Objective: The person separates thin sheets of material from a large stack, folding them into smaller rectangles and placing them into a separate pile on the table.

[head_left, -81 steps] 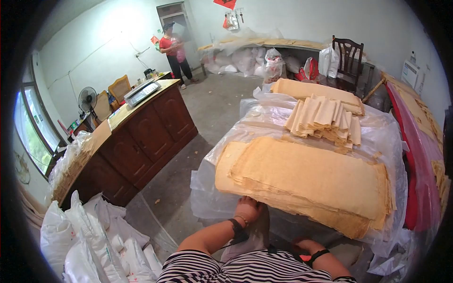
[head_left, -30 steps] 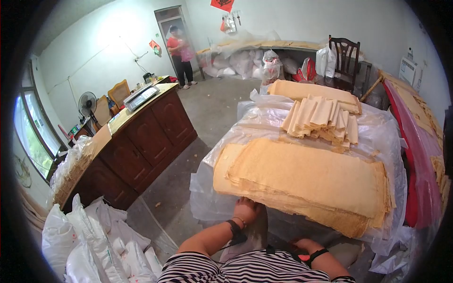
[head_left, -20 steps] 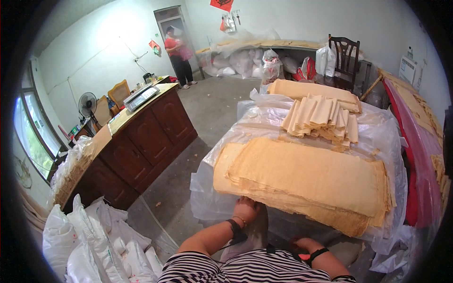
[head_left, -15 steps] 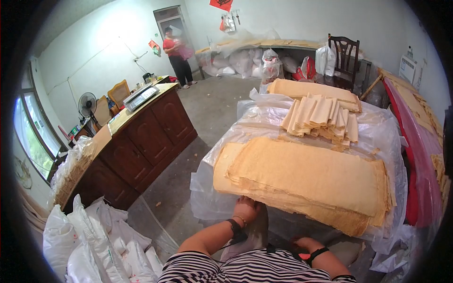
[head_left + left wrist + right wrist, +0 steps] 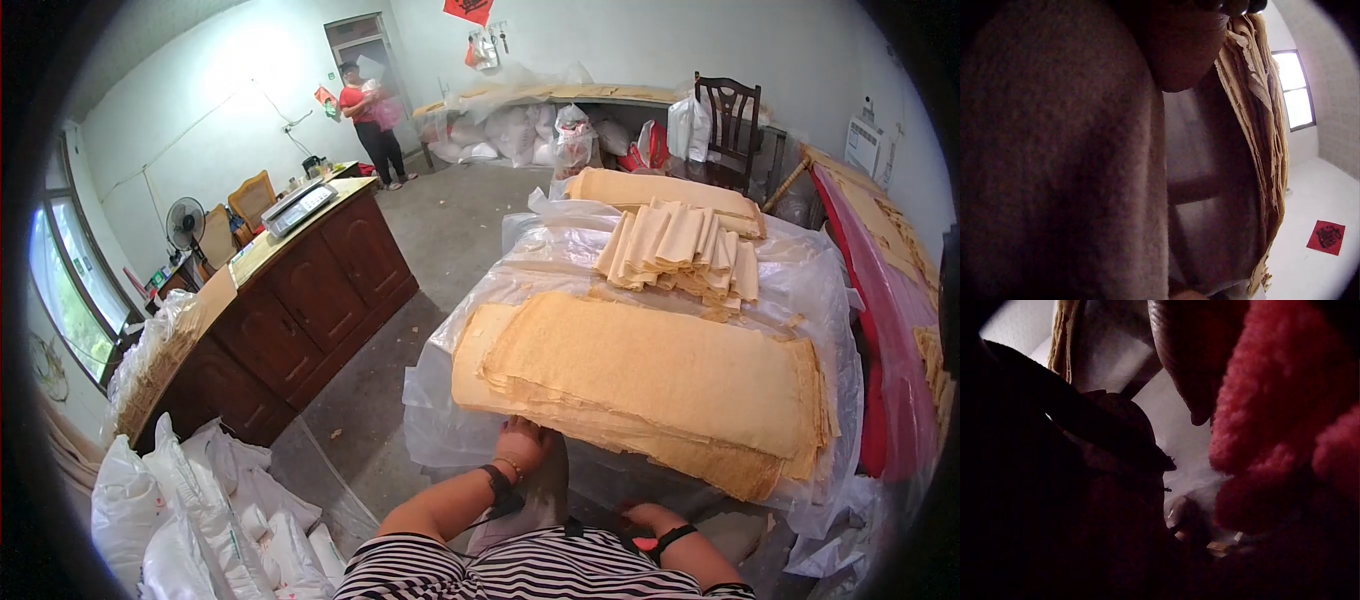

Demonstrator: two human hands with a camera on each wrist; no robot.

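A broad stack of thin tan sheets (image 5: 650, 385) with ragged edges lies on a plastic-covered table (image 5: 480, 290). My left hand (image 5: 523, 447) rests on my knee, just under the stack's near left edge. In the left wrist view the greyish trouser cloth (image 5: 1060, 156) fills the left side, and the layered sheet edges (image 5: 1257, 106) show beyond the hand. My right hand (image 5: 652, 518) is low by my lap, below the stack. A finger (image 5: 1182, 356) hangs beside a fuzzy red cloth (image 5: 1266, 406) in the dark right wrist view. Most right fingers are hidden.
Behind the stack are folded tan sheets (image 5: 680, 250) and another flat stack (image 5: 665, 195). A wooden cabinet (image 5: 310, 290) with a scale (image 5: 300, 207) stands left. White sacks (image 5: 190, 510) are at lower left. A person (image 5: 370, 120) stands near the door.
The person by the door has turned and shifted slightly left, still with a pink bag. The head view moved a little at first. Both my hands stay in place.
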